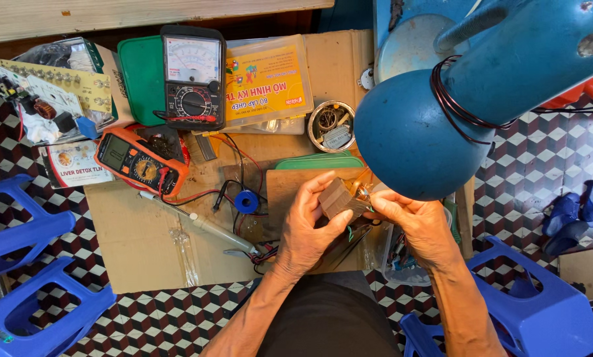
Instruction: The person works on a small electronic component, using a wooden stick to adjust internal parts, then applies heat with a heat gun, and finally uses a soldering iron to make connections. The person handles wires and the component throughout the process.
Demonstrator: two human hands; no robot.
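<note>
Both hands work under the big blue metal lamp shade (415,132), which I take as the landmark. Just below its lower left rim, the left hand (309,221) is closed around a small brown block-shaped transformer with copper windings (341,198), thumb on the near face and fingers wrapped over the far side. The right hand (412,221), directly below the shade, pinches at the block's right end, where the copper shows; what its fingertips hold there is too small to tell.

The block looks dense and stiff for its size, likely heavy in the palm, with hard flat faces that give a sure hold. The fine winding wire and any leads at its end look fragile, so the flat brown sides seem the safe place to take it.

Left of the shade's rim sits a round open metal tin (331,125), holding small metal parts that I cannot make out. Below the shade, by the right wrist, a clear plastic tub (402,264) holds mixed small bits, some blue and red.

Far left of the shade lie a black analogue multimeter (193,76) and an orange clamp meter (141,162). Between them and the hands rest a small blue solder spool (246,201) and a soldering iron with a pale handle (200,221), all on sheets of brown cardboard (138,244) over the tiled floor.
</note>
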